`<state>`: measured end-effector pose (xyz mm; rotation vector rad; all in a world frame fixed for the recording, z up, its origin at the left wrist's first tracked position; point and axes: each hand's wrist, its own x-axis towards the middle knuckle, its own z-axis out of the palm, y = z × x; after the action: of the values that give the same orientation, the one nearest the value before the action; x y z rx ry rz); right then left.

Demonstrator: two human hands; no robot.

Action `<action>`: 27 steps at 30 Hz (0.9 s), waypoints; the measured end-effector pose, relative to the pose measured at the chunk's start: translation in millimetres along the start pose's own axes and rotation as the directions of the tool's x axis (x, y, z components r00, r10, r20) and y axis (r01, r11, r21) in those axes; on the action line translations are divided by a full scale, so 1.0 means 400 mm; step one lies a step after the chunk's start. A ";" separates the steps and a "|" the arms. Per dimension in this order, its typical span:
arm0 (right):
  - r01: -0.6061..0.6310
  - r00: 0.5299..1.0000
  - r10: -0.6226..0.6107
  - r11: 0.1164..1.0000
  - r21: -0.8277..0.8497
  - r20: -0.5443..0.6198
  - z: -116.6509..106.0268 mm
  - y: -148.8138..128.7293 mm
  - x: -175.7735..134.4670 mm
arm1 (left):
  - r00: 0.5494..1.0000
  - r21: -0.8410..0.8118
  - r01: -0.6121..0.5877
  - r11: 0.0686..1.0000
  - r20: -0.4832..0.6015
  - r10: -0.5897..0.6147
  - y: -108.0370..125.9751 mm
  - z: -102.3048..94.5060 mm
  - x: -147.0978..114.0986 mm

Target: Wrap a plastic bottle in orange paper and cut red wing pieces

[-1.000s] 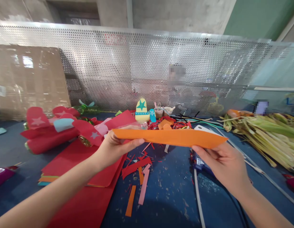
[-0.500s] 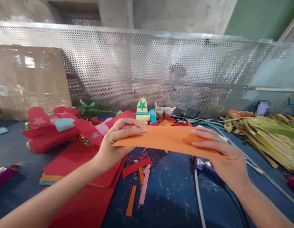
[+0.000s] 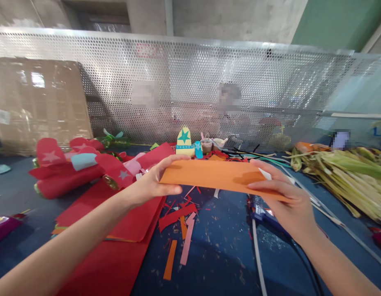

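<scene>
An orange paper strip (image 3: 208, 174) is held up level above the table, stretched between both hands. My left hand (image 3: 156, 179) pinches its left end, with the thumb below and the fingers behind the top edge. At the other end, my right hand (image 3: 285, 197) grips the strip with fingers over its front. A small white piece (image 3: 265, 174) shows by the right fingers; what it is I cannot tell. Under the strip lie paper scraps, among them a red one (image 3: 178, 218), a pink one (image 3: 188, 240) and an orange one (image 3: 170, 260).
Red sheets (image 3: 116, 259) lie at left, below red paper shapes with stars (image 3: 67, 181). A blue glue gun (image 3: 264, 218) with a cord is at right, near dried husks (image 3: 341, 181). Behind stand a cardboard box (image 3: 39, 102), a perforated metal panel (image 3: 190, 70) and a yellow star cutout (image 3: 184, 139).
The orange strip has tilted so its broad face shows more. My left hand has turned, its thumb now visible below the strip. My right hand has shifted slightly up and left.
</scene>
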<state>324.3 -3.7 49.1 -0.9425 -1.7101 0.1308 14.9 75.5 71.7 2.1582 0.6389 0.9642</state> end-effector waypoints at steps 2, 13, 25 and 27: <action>0.011 0.999 -0.011 1.000 0.002 0.038 -0.001 -0.005 0.001 | 0.998 -0.067 -0.017 0.998 0.052 0.021 0.012 -0.004 -0.005; -0.424 0.896 0.443 0.840 0.339 0.023 0.052 0.025 0.007 | 0.994 -0.271 0.089 0.958 -0.036 -0.103 0.061 0.050 -0.020; -0.554 0.798 0.600 0.689 0.467 0.061 0.063 0.062 0.003 | 0.980 -0.654 0.078 0.753 -0.087 -0.177 0.002 0.036 0.004; -0.551 0.803 0.594 0.713 0.434 0.045 0.063 0.062 0.003 | 0.952 -0.694 0.105 0.713 -0.138 -0.274 -0.002 0.032 0.011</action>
<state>315.4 22.9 27.6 -1.0903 -1.1647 0.8346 27.3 74.1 66.8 1.3062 0.4934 1.1263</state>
